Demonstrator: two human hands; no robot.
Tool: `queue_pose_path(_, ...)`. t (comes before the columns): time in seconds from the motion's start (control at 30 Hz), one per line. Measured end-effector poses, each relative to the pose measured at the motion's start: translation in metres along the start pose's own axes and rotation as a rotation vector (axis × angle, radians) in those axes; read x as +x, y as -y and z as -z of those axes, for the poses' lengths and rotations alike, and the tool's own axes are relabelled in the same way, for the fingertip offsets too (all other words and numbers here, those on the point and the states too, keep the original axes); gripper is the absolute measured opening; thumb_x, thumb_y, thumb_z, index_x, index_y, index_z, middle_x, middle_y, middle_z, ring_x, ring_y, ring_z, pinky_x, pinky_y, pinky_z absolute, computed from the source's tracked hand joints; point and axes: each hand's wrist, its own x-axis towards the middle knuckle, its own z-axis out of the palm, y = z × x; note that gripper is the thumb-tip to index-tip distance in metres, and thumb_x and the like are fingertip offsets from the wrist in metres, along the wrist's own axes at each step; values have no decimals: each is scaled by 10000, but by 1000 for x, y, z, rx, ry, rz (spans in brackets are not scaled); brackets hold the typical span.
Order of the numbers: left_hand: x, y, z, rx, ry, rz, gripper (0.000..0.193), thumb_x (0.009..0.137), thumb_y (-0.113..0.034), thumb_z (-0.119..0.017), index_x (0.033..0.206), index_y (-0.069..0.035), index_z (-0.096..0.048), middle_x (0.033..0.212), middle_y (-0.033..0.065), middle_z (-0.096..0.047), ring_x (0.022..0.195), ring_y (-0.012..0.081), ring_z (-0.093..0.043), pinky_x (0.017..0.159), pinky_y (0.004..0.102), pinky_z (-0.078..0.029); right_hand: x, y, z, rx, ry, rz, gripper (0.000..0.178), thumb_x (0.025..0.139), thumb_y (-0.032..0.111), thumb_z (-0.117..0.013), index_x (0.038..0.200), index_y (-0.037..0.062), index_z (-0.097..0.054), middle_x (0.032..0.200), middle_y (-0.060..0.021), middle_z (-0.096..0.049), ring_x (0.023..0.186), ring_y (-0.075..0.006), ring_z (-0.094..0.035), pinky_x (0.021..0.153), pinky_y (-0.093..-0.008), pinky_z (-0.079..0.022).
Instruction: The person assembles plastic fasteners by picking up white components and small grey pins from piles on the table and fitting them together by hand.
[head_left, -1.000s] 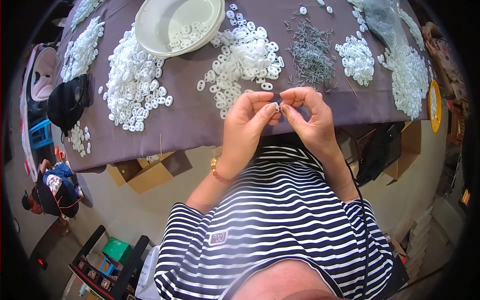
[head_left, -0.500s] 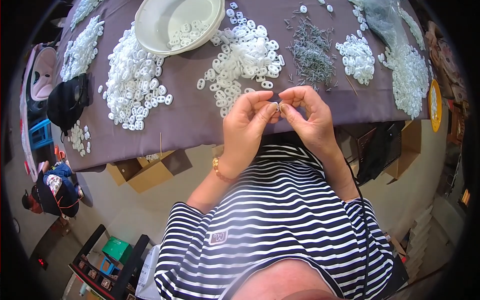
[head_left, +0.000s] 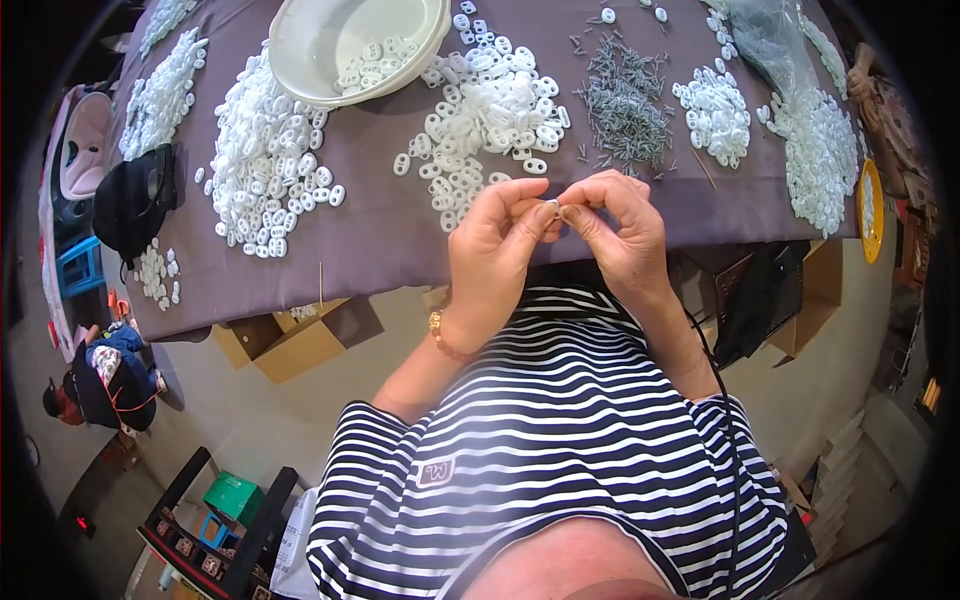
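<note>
My left hand (head_left: 495, 245) and my right hand (head_left: 622, 235) meet at the table's near edge, fingertips almost touching. Between both thumbs and forefingers is a small white plastic piece (head_left: 556, 208), mostly hidden by the fingers. Just beyond my left hand spreads a heap of white oval two-hole pieces (head_left: 490, 110). Ahead of my right hand lies a pile of small grey screws or pins (head_left: 627, 105). To its right is a smaller heap of white oval pieces (head_left: 715, 115).
A cream basin (head_left: 290, 60) holding some white ovals stands at the back. More white ovals (head_left: 265, 170) lie to the left, by a black bag (head_left: 138, 210). At right are translucent pieces (head_left: 820, 160) and a yellow dish (head_left: 872, 212). Open cardboard boxes (head_left: 300, 350) sit below the table.
Almost nothing differs. Both hands keep the small white piece pinched at the same spot, with only a slight shift of the fingers and wrists.
</note>
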Motion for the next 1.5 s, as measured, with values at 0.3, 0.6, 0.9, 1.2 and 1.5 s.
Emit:
queue_pose_path(0.3, -2, 9, -4, -148, -49, 7, 258, 954, 6, -622, 1202, 57, -576, 977, 113, -708, 837, 141, -676, 777, 253, -550, -1, -5, 0, 102, 29, -70, 100, 863, 21, -715, 962, 23, -711, 858, -17, -653, 789, -112, -582, 777, -258, -446)
queue_pose_path(0.6, 2, 8, -1, -139, -60, 24, 258, 959, -10, -627, 1202, 57, -578, 983, 110, -708, 833, 142, -684, 776, 259, -561, 0, -14, -2, 202, 40, -38, 160, 897, -20, -673, 1049, 3, -721, 927, -43, -649, 838, -101, -597, 755, -228, -489)
queue_pose_path(0.9, 1, 9, -3, -120, -63, 27, 238, 954, -10, -633, 1182, 42, -584, 972, 106, -706, 837, 141, -683, 775, 258, -561, -5, -7, -2, 404, 51, -265, 249, 942, 10, -642, 1191, 2, -639, 993, -12, -630, 888, -70, -588, 783, -206, -483)
queue_pose_path(1.2, 1, 7, 0, 27, -43, -7, 227, 949, 8, -628, 1171, 33, -588, 960, 96, -700, 845, 136, -679, 774, 250, -554, -6, -10, 0, 302, 85, -232, 296, 938, -1, -635, 1229, -17, -583, 995, -26, -626, 898, -76, -588, 824, -219, -482)
queue_pose_path(1.5, 2, 10, 4, 155, 12, -39, 225, 943, 13, -631, 1166, 30, -602, 930, 73, -697, 822, 114, -662, 760, 232, -538, -5, -11, -1, 281, 115, -226, 256, 937, -16, -621, 1190, -20, -585, 986, -24, -622, 888, -72, -583, 818, -219, -479)
